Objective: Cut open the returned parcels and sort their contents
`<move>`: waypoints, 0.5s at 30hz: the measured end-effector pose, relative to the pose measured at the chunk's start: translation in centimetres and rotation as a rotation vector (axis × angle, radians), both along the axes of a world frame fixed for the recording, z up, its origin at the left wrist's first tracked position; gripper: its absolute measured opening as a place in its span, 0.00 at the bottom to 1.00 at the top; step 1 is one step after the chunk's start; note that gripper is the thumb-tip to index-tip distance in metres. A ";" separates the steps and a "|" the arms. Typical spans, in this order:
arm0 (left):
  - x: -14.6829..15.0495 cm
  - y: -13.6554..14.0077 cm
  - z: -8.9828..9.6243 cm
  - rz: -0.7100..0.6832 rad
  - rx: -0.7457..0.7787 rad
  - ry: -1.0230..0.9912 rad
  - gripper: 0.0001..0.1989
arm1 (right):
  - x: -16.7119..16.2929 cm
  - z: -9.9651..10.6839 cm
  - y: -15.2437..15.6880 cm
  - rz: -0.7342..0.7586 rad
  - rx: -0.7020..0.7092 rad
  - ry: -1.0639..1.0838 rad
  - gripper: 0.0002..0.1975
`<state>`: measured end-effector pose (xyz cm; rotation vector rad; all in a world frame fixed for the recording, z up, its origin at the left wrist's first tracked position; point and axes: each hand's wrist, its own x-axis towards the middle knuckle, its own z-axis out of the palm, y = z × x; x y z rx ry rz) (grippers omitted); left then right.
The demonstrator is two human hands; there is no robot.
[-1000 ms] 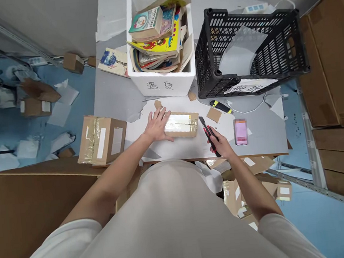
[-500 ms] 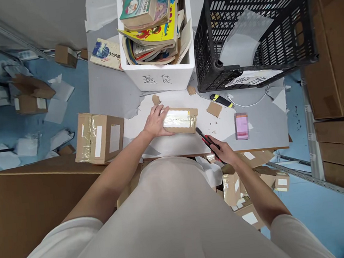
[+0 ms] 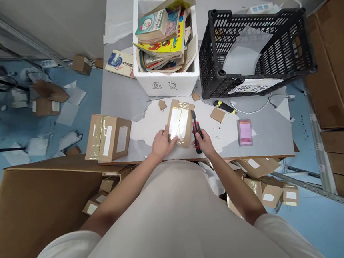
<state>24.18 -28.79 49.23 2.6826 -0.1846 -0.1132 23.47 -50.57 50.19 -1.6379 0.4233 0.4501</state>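
Turned from crosswise to lengthwise since the earlier frame, the flat brown cardboard parcel (image 3: 186, 123) with a white label and clear tape now points away from the person, and both hands have shifted with it. It lies at the near edge of a wide grey table (image 3: 269, 136), on white paper. At the back stand a black slatted plastic crate (image 3: 208, 65) and a white foam box (image 3: 183, 88) heaped with books (image 3: 164, 45); a taped brown carton (image 3: 108, 136) sits well to the left. Both forearms angle inward from the body. The left hand (image 3: 161, 144) grips the parcel's near left corner, thumb over the top, fingers against the side. The right hand (image 3: 205, 142) is closed around a black-and-red utility knife (image 3: 197, 137), its blade end pointing away beside the parcel's right edge; whether they touch cannot be told. Further right rest a phone (image 3: 245, 132) with a pink screen, a yellow-and-black cutter (image 3: 224, 106) and a square cardboard scrap (image 3: 217, 115).
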 end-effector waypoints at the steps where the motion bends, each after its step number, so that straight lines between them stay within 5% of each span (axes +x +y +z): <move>1: -0.8 0.1 -0.1 -0.009 -0.023 0.011 0.32 | 0.4 -0.1 0.6 0.020 -0.013 0.002 0.26; 9: -2.3 0.6 -0.5 0.019 -0.131 0.050 0.29 | 0.0 -0.6 -0.1 0.049 -0.040 -0.011 0.25; 15: 3.4 1.0 0.3 -0.038 -0.177 -0.033 0.37 | -3.6 -0.1 -0.3 -0.077 0.008 0.043 0.24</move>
